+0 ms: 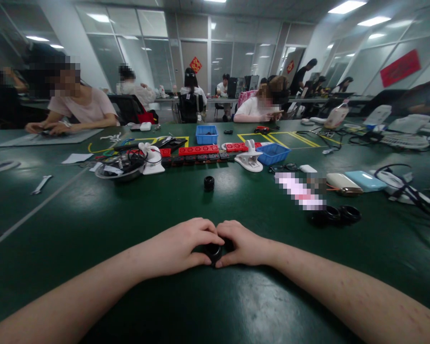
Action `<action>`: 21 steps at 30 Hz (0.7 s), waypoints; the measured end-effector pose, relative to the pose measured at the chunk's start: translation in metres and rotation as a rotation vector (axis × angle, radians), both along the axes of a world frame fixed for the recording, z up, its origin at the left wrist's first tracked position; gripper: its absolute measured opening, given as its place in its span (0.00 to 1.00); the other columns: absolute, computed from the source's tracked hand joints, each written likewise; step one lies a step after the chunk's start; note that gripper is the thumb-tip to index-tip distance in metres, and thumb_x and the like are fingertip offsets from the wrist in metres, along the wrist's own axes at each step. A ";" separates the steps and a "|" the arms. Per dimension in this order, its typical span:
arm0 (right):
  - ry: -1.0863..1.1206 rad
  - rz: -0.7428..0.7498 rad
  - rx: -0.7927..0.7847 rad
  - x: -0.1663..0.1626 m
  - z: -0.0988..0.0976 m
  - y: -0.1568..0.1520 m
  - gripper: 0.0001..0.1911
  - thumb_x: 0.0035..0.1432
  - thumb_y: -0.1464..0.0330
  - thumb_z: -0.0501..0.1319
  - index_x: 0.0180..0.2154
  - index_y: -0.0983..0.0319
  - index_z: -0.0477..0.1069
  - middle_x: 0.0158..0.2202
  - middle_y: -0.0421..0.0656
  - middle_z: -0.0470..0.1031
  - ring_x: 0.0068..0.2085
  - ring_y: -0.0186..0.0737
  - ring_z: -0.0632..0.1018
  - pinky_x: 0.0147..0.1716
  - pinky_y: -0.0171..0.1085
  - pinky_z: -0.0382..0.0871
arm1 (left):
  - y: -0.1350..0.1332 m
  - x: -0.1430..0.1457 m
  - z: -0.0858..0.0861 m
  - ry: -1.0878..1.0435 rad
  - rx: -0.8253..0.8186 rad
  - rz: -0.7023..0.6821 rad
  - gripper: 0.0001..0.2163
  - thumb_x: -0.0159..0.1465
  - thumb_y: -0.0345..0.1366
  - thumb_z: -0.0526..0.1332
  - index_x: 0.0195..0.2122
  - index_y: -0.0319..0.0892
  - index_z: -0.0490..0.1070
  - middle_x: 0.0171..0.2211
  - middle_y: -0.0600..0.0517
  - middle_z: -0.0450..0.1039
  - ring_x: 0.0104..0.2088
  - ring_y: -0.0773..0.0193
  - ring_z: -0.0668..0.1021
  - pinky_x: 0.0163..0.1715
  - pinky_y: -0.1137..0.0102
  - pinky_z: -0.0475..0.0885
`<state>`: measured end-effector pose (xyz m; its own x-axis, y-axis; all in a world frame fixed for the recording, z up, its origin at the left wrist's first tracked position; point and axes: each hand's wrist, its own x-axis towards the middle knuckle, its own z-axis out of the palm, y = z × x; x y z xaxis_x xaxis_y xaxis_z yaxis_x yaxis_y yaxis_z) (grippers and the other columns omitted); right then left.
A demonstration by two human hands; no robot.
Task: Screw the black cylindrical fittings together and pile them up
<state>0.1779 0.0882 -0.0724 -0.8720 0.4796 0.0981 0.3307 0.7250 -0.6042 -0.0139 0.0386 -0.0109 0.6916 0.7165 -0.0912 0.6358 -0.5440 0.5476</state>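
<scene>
My left hand [186, 246] curves around a small black ring-shaped piece [213, 253] standing on the green table, its thumb and fingers closed on its left side. My right hand [247, 244] meets it from the other side, with its thumb at the piece's lower right and its fingertips touching those of the left hand. Something dark shows inside the right hand's curl, too hidden to name. Straight ahead of both hands stands a short black ribbed cylinder [209, 183]. Off to the right lie more black ring-shaped pieces [350, 215].
Beyond are red socket strips [198, 150], white clip stands [250, 160], blue bins [207, 134] and a metal bowl [120, 176] of cables. A wrench [41, 185] lies left. Power banks [364, 181] and cables lie right. Other people sit across the table.
</scene>
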 end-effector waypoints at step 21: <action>0.028 -0.162 0.090 0.000 -0.005 -0.010 0.35 0.37 0.49 0.66 0.43 0.64 0.64 0.36 0.44 0.70 0.36 0.41 0.70 0.38 0.41 0.60 | -0.004 0.013 -0.006 0.083 0.256 0.201 0.21 0.55 0.46 0.63 0.46 0.42 0.66 0.43 0.49 0.68 0.43 0.55 0.70 0.44 0.60 0.64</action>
